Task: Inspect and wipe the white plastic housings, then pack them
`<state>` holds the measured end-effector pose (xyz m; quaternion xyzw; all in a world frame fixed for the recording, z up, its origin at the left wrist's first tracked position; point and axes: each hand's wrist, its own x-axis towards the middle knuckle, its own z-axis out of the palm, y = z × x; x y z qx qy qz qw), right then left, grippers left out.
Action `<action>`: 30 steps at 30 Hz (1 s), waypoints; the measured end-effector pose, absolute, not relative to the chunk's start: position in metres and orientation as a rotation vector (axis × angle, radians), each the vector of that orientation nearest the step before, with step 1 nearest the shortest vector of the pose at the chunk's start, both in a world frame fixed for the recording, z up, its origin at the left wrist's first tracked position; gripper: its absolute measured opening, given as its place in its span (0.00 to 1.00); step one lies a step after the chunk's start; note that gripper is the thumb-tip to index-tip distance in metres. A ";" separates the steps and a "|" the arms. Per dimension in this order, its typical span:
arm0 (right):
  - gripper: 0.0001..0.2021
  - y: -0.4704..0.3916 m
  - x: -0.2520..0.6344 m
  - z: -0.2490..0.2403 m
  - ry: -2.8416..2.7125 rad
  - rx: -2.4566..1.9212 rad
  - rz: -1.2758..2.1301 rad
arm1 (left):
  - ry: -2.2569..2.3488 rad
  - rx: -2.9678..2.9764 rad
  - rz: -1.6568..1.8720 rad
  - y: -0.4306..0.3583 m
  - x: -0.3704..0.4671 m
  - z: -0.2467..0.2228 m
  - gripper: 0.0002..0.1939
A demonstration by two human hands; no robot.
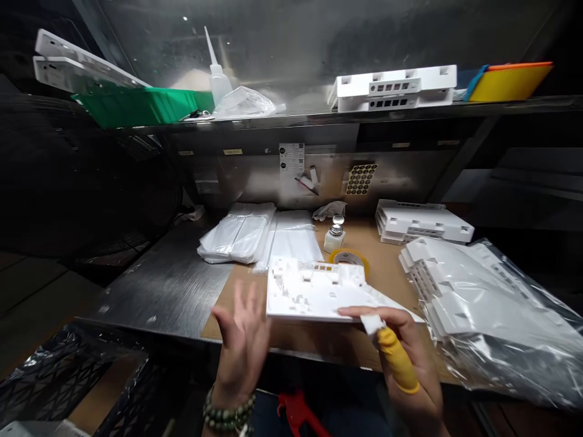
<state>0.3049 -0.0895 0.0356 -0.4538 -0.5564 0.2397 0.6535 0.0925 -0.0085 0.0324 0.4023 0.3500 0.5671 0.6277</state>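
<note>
A white moulded plastic housing (pixel 319 294), with slots and small raised features, is in front of me over the brown cardboard. My left hand (pixel 246 331) is open beside its left end, fingers spread and blurred, holding nothing. My right hand (pixel 405 340) is at the housing's front edge, its index finger lying along that edge. A yellow finger cot (pixel 398 359) covers the right thumb. Between that thumb and the fingers is a small white piece (pixel 372 323), seemingly folded cloth. Behind the housing are a roll of yellow tape (pixel 350 258) and a pump-top bottle (pixel 334 237).
Stacked clear plastic bags (pixel 239 233) lie at back left. Bagged white housings (pixel 478 291) crowd the right, with more housings (pixel 421 221) behind. The shelf (pixel 300 120) above carries a green tray (pixel 136 106) and a squeeze bottle (pixel 219 82). A black crate (pixel 68 376) stands lower left.
</note>
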 end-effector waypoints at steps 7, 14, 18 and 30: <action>0.10 -0.108 0.293 0.019 -1.383 -1.017 0.704 | 0.333 0.534 0.923 -0.002 0.107 0.083 0.30; 0.11 -0.110 0.295 0.043 -1.700 -1.148 0.409 | 0.370 0.247 0.961 -0.006 0.113 0.080 0.30; 0.14 -0.101 0.259 0.059 -1.831 -1.060 0.338 | 0.320 0.295 0.945 -0.012 0.120 0.084 0.29; 0.11 -0.097 0.241 0.061 -1.844 -1.046 0.301 | 0.365 0.349 0.951 -0.013 0.119 0.082 0.32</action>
